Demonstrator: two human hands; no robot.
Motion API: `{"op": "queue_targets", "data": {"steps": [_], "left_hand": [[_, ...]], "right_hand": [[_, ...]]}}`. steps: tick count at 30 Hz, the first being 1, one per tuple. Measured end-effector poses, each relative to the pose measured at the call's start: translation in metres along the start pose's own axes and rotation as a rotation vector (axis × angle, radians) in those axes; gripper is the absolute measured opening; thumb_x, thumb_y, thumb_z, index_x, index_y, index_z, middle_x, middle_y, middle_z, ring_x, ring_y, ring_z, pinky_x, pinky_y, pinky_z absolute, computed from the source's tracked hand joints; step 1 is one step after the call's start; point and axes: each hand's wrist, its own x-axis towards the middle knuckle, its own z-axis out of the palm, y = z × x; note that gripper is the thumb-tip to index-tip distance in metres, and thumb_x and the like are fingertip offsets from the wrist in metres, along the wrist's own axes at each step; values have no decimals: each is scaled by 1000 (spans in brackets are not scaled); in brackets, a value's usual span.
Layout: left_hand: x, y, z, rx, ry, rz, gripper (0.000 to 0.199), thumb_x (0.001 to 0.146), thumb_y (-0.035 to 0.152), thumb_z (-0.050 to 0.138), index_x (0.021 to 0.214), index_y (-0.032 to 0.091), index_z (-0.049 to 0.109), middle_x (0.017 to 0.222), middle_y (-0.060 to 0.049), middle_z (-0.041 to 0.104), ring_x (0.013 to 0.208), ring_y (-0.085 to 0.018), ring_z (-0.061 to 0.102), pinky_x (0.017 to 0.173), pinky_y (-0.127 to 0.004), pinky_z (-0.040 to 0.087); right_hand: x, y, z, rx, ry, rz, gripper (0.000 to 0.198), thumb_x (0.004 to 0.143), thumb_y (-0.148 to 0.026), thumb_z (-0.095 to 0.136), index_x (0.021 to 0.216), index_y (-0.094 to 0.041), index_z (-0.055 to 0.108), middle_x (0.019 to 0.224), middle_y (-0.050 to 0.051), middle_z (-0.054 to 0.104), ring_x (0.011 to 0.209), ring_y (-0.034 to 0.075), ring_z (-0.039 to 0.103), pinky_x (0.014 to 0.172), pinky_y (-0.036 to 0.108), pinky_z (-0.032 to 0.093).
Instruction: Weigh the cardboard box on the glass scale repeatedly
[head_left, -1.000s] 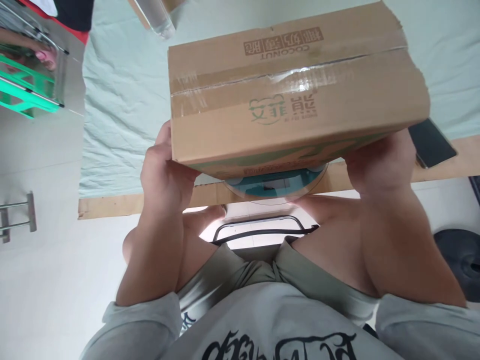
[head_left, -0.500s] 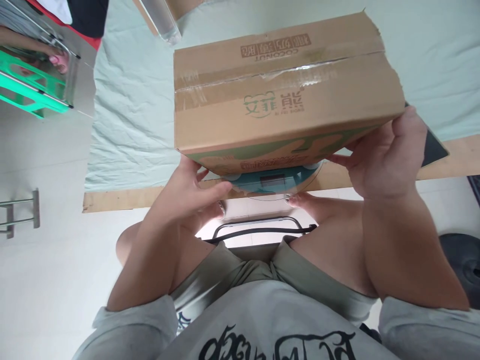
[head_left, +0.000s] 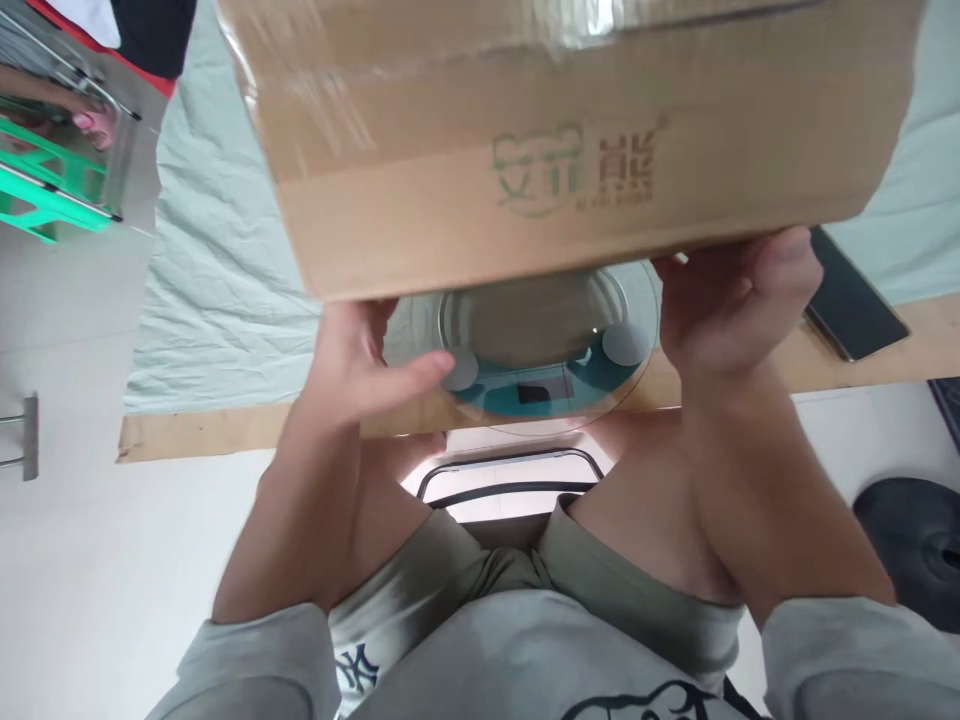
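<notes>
A large brown cardboard box [head_left: 420, 200], taped along its top, is held up above a round glass scale [head_left: 525, 395]. My left hand [head_left: 367, 360] supports the box's near lower edge on the left, thumb sticking out and other fingertips hidden beneath it. At the right, my right hand [head_left: 739, 305] grips the same lower edge, its fingers partly hidden under the cardboard. The scale has a teal front part with a small dark display and pale round pads; the box covers its far side.
A black smartphone [head_left: 859, 295] lies right of the scale on the table's wooden edge. A pale green cloth [head_left: 217, 300] covers the table. At the left are a green stool [head_left: 52, 180] and another person's hand [head_left: 94, 125]. A black round object [head_left: 915, 545] is on the floor at right.
The box has risen toward the camera in both hands, and its near face has tipped out of sight. More of the scale and the smartphone now shows.
</notes>
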Motion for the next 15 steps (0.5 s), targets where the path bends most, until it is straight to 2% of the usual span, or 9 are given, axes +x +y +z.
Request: {"op": "queue_targets", "data": {"steps": [2, 4, 6, 8, 12, 15], "left_hand": [[24, -28, -15, 11, -1, 29, 100, 68, 59, 99, 150, 30, 50, 154, -12, 61, 156, -33, 55, 130, -47, 48], [51, -48, -27, 33, 34, -20, 110, 57, 74, 98, 144, 27, 50, 156, -12, 59, 158, -37, 52, 130, -51, 46], [76, -59, -36, 65, 48, -65, 120, 50, 86, 94, 143, 26, 49, 159, -11, 56, 158, -38, 51, 128, -51, 46], [94, -66, -40, 108, 36, -100, 121, 50, 91, 89, 145, 26, 49, 160, -10, 54, 158, -37, 52, 126, -49, 47], [103, -79, -39, 143, 31, -187, 113, 58, 93, 83, 143, 26, 51, 158, -11, 56, 150, -35, 60, 120, -50, 51], [99, -95, -36, 65, 34, -243, 111, 54, 86, 91, 138, 26, 51, 157, -13, 55, 142, -33, 65, 113, -48, 57]], "right_hand": [[26, 7, 8, 46, -69, -38, 74, 57, -92, 77, 94, -30, 66, 122, 2, 64, 146, 27, 57, 105, 40, 63], [52, 14, 14, 86, -120, -32, 79, 52, -93, 79, 98, -30, 67, 124, 1, 63, 156, 28, 49, 111, 40, 61], [75, 21, 17, 94, -144, 15, 86, 45, -96, 79, 99, -29, 66, 125, 1, 63, 160, 30, 46, 114, 42, 59], [91, 31, 18, 65, -174, 63, 92, 42, -99, 76, 100, -28, 65, 125, 2, 63, 161, 32, 44, 117, 46, 57], [101, 45, 17, 37, -193, 147, 94, 38, -99, 76, 100, -29, 64, 136, -3, 64, 169, 30, 35, 120, 46, 57], [99, 48, 17, 28, -153, 211, 89, 42, -95, 81, 101, -31, 63, 145, -5, 63, 168, 26, 39, 113, 40, 62]]}}
